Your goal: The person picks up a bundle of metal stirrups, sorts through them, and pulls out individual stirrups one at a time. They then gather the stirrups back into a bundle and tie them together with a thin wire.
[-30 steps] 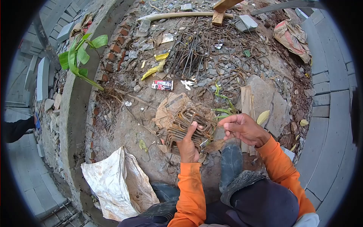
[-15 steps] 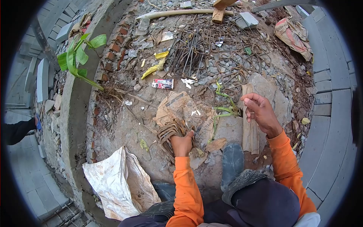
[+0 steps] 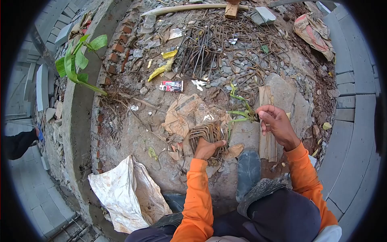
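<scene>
My left hand (image 3: 206, 149) grips a bundle of rusty bent steel stirrups (image 3: 204, 131), thumb pointing right along its near side. The bundle sits low over crumpled brown paper (image 3: 177, 117), close to my boot (image 3: 248, 171). To the right, my right hand (image 3: 279, 126) is raised with thumb and index finger pinched together and the other fingers curled. Whatever it pinches, if anything, is too small to make out. Under that hand lies a flat wooden board (image 3: 266, 145), and green plant stalks (image 3: 243, 115) are just left of it.
Loose rusty stirrups (image 3: 201, 52) lie heaped over gravel ahead. A white sack (image 3: 125, 193) is at lower left beside a concrete curb (image 3: 76, 149). A torn cement bag (image 3: 313, 32) lies upper right. Another person's dark sleeve (image 3: 20, 144) shows at far left.
My left hand has shifted right with the stirrup bundle, which has turned slightly, uncovering part of the brown paper. My right hand stays pinched in nearly the same place.
</scene>
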The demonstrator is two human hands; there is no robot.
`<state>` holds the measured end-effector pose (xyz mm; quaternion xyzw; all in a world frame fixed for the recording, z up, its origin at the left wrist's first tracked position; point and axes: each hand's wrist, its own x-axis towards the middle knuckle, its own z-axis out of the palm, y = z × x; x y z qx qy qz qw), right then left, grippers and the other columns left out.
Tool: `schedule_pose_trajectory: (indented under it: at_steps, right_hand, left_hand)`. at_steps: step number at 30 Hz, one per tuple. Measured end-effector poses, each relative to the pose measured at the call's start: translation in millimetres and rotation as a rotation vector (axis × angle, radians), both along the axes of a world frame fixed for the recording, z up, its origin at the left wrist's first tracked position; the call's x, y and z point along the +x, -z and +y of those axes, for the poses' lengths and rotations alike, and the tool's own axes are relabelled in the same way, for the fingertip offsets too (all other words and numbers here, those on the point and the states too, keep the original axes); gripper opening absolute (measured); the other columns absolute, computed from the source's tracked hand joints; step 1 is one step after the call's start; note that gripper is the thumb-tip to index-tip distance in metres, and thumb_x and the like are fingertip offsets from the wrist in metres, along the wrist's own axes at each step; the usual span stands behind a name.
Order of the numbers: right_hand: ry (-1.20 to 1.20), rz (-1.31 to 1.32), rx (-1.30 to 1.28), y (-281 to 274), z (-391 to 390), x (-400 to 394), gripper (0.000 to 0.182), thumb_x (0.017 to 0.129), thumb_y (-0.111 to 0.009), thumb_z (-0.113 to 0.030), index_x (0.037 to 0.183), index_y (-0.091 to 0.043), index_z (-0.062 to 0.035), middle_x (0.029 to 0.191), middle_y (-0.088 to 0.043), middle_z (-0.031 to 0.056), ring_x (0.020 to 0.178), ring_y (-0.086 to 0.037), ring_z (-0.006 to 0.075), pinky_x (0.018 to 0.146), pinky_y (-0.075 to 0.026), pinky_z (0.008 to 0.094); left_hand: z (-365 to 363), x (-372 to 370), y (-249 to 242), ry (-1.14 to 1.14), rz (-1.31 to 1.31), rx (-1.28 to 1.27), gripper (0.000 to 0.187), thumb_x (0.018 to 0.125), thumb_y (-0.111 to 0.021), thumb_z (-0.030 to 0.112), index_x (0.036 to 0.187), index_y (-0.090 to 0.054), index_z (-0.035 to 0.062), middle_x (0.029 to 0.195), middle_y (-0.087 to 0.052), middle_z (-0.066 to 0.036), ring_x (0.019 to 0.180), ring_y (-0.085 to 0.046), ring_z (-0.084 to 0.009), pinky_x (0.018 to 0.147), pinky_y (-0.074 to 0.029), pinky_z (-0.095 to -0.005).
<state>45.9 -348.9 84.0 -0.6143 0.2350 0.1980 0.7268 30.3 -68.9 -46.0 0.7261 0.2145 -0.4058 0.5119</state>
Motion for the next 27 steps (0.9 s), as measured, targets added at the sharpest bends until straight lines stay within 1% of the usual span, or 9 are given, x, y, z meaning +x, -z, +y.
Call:
schedule_pose_trajectory:
  at_steps: [5, 7, 8, 11, 17, 20, 23, 26, 27]
  right_hand:
    - [0.009, -0.003, 0.009, 7, 1, 2, 0.024, 0.099, -0.062, -0.017, 0.116, -0.063, 0.0000, 0.089, -0.058, -0.0010, 0.068, -0.058, 0.0077, 0.061, -0.054, 0.0249]
    - [0.005, -0.015, 0.017, 8, -1, 3, 0.023, 0.099, -0.060, -0.015, 0.117, -0.062, 0.0003, 0.089, -0.058, -0.0008, 0.071, -0.058, 0.0078, 0.066, -0.055, 0.0251]
    - [0.002, -0.019, 0.021, 8, -1, 3, 0.023, 0.099, -0.059, -0.014, 0.118, -0.062, 0.0004, 0.090, -0.059, -0.0007, 0.073, -0.059, 0.0078, 0.068, -0.055, 0.0252]
    - [0.012, -0.036, 0.028, 7, -2, 5, 0.023, 0.099, -0.058, -0.011, 0.119, -0.061, 0.0004, 0.090, -0.059, -0.0003, 0.076, -0.060, 0.0079, 0.073, -0.056, 0.0255]
    - [-0.026, -0.099, -0.091, 6, -2, 4, 0.021, 0.098, -0.060, -0.012, 0.115, -0.064, 0.0014, 0.091, -0.063, 0.0018, 0.079, -0.061, 0.0085, 0.073, -0.056, 0.0257]
    - [-0.018, -0.097, -0.095, 2, 1, 3, 0.020, 0.098, -0.061, -0.014, 0.111, -0.064, 0.0015, 0.091, -0.064, 0.0020, 0.078, -0.062, 0.0086, 0.069, -0.056, 0.0253]
    - [-0.051, -0.111, -0.081, 2, 1, 2, 0.019, 0.099, -0.062, -0.014, 0.110, -0.064, 0.0011, 0.091, -0.064, 0.0023, 0.078, -0.062, 0.0090, 0.064, -0.056, 0.0253]
    - [-0.089, -0.092, -0.052, -6, 4, 3, 0.018, 0.099, -0.062, -0.014, 0.108, -0.063, 0.0015, 0.094, -0.063, 0.0037, 0.078, -0.063, 0.0106, 0.066, -0.058, 0.0275]
    - [-0.098, -0.077, -0.019, -7, 6, 3, 0.018, 0.099, -0.062, -0.014, 0.108, -0.063, 0.0016, 0.096, -0.063, 0.0042, 0.079, -0.063, 0.0112, 0.068, -0.059, 0.0285]
  left_hand:
    - [25, -3, 7, -0.047, -0.034, 0.025, 0.090, 0.061, -0.096, 0.033, 0.128, -0.054, -0.0100, 0.122, -0.065, -0.016, 0.109, -0.063, -0.0246, 0.098, -0.048, -0.0357]
    - [30, -2, -18, -0.067, -0.034, 0.008, 0.095, 0.060, -0.097, 0.034, 0.130, -0.051, -0.0098, 0.124, -0.064, -0.016, 0.112, -0.062, -0.0249, 0.100, -0.047, -0.0355]
    - [34, -7, 1, -0.064, -0.082, 0.031, 0.091, 0.059, -0.097, 0.035, 0.126, -0.054, -0.0100, 0.123, -0.065, -0.017, 0.110, -0.063, -0.0255, 0.097, -0.049, -0.0360]
    - [33, -2, -15, -0.010, -0.098, 0.129, 0.082, 0.061, -0.097, 0.033, 0.120, -0.059, -0.0091, 0.117, -0.067, -0.017, 0.106, -0.065, -0.0262, 0.094, -0.051, -0.0370]
    - [60, -10, -11, -0.021, -0.218, 0.012, 0.065, 0.060, -0.096, 0.033, 0.105, -0.068, -0.0062, 0.094, -0.073, -0.015, 0.085, -0.069, -0.0253, 0.081, -0.054, -0.0368]
    - [74, -9, -8, 0.111, -0.213, 0.159, 0.057, 0.061, -0.095, 0.031, 0.097, -0.070, -0.0057, 0.086, -0.073, -0.015, 0.077, -0.069, -0.0250, 0.075, -0.054, -0.0369]
    - [73, 7, -46, 0.352, -0.021, 0.347, 0.050, 0.069, -0.093, 0.028, 0.099, -0.070, -0.0051, 0.090, -0.073, -0.008, 0.079, -0.068, -0.0153, 0.073, -0.055, -0.0294]
    - [60, 8, -74, 0.299, -0.304, 0.603, 0.048, 0.073, -0.088, 0.029, 0.098, -0.070, -0.0082, 0.086, -0.073, -0.016, 0.073, -0.068, -0.0178, 0.068, -0.053, -0.0318]
    - [48, 12, -84, 0.150, -0.367, 0.408, 0.043, 0.077, -0.085, 0.025, 0.100, -0.070, -0.0072, 0.089, -0.073, -0.014, 0.077, -0.068, -0.0162, 0.071, -0.054, -0.0304]
